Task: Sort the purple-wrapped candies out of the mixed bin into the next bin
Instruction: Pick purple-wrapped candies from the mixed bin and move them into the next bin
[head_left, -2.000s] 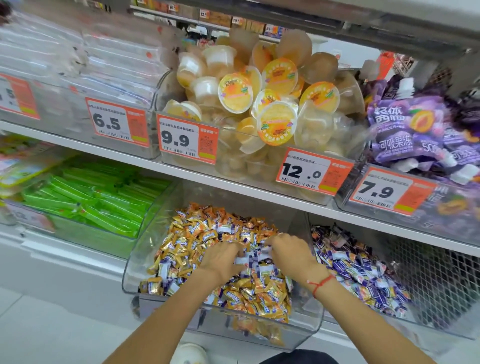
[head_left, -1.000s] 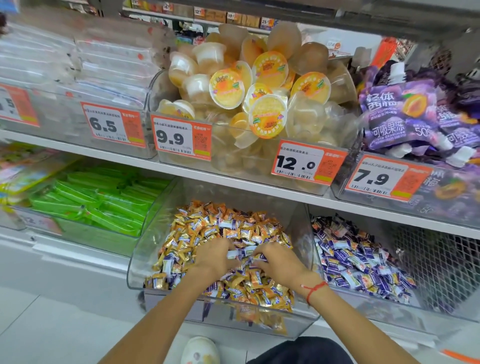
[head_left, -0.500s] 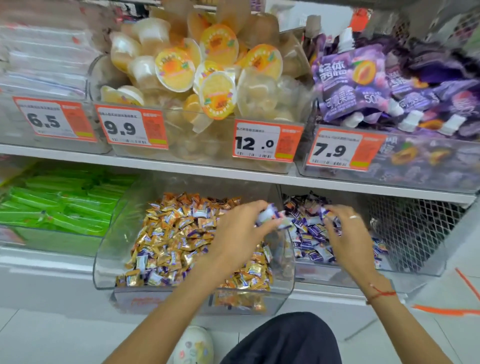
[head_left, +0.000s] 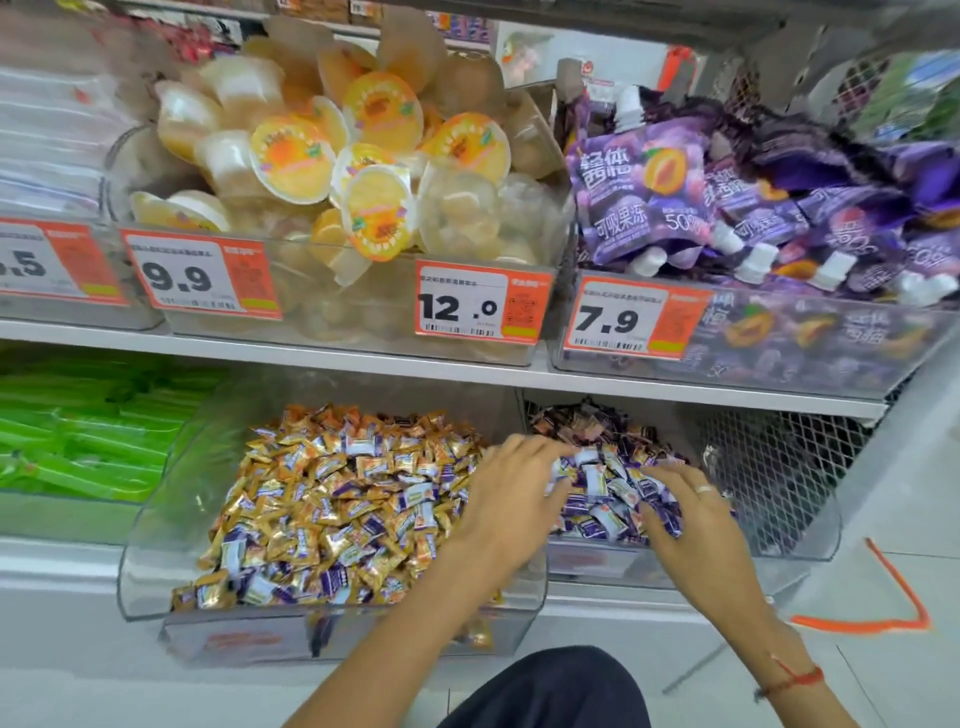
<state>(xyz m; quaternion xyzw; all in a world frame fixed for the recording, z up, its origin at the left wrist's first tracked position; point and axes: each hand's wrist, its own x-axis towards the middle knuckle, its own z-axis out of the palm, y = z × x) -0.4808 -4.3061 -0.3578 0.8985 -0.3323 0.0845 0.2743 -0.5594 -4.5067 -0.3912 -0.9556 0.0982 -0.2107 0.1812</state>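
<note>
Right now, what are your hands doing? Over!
Left hand dropping purple candies into next bin. Right hand resting on the pile there. Nothing blocking.

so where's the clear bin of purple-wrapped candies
Head view, lower shelf right of centre: the clear purple-candy bin sits beside the mixed gold-and-purple candy bin, under the 7.9 price tag.

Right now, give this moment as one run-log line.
left hand: releasing purple candies | right hand: open over purple bin | mixed bin: unsorted

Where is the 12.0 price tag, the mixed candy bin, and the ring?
12.0 price tag (head_left: 480, 306): head view, on the black numbers.
mixed candy bin (head_left: 156, 566): head view, clear left wall.
ring (head_left: 705, 488): head view, the band.
</note>
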